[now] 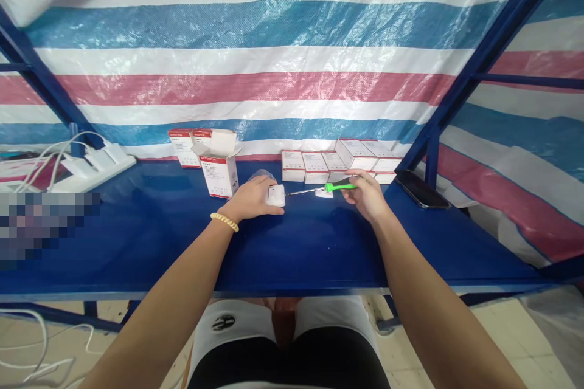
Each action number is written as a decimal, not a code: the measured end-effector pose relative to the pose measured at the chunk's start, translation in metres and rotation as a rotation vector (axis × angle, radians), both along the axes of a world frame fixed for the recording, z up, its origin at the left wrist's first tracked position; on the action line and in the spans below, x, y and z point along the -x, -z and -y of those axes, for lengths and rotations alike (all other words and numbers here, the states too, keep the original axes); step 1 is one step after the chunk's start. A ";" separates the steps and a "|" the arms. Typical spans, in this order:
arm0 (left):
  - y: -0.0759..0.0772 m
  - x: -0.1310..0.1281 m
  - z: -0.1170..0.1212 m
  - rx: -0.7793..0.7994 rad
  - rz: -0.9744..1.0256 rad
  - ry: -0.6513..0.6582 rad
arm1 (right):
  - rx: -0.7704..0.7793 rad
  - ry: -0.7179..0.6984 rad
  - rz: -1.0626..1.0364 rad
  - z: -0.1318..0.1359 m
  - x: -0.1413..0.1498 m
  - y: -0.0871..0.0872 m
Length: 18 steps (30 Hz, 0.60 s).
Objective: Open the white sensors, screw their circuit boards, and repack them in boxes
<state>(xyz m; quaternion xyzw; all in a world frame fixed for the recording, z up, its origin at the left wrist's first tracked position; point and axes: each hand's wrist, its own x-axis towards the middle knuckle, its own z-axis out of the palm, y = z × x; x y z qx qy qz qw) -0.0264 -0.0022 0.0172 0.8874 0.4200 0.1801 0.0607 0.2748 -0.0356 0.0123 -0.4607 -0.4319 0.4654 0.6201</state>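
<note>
Left hand: I see the left hand (255, 199) closed on a small white device (276, 195), fingers behind it and thumb along its near side.
Right hand: my view has the right hand (365, 194) gripping the green-and-black handle of a screwdriver (340, 186).
Screwdriver tip: it points left at the device's right edge; I cannot tell whether it touches.
White device: held just above or on the blue table (310, 249), I can't tell which, between the two hands.
White piece: a small white piece (324, 193) lies under the screwdriver, near the right hand.
Clear plastic: a crumpled clear bag (262, 174) sits behind the left hand.
Open box: a red-and-white carton (219, 177) stands upright, flaps up, left of the bag, with closed cartons (183, 149) behind it.
Box group: white boxes (316, 164) cluster behind the screwdriver.
Phone: a dark phone (422, 188) lies to the right.
Power strip: a white strip (93, 173), plugs in, far left.
</note>
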 end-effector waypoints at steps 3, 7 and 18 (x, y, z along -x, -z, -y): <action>0.000 0.000 0.000 -0.007 -0.007 0.003 | -0.035 -0.119 -0.125 0.002 -0.002 -0.002; 0.001 -0.001 0.000 0.000 0.004 0.004 | 0.117 -0.026 -0.018 0.002 0.001 -0.003; 0.002 -0.003 0.001 -0.010 0.047 0.036 | 0.128 0.130 0.016 -0.005 -0.004 0.004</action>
